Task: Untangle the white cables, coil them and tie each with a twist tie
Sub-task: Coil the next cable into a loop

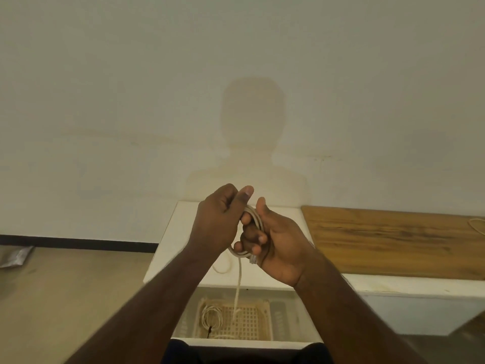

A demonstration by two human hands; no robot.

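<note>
White table (181,232) against wall, partly hidden by forearms. Wooden board (388,243) lies on table top, right of centre, running to frame's right edge. Thin pale cable loop (478,225) rests on board's far right end. Another cable loop (221,269) lies on bare white top left of board. Below table front, lattice basket (252,321) holds coiled cable (211,315).

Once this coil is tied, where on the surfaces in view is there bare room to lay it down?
Most of the wooden board is bare, from its left edge to the loose cable at the far right. The white tabletop left of the hands is also free. The basket below is crowded: a tied coil lies there and the held cable hangs into it.
</note>
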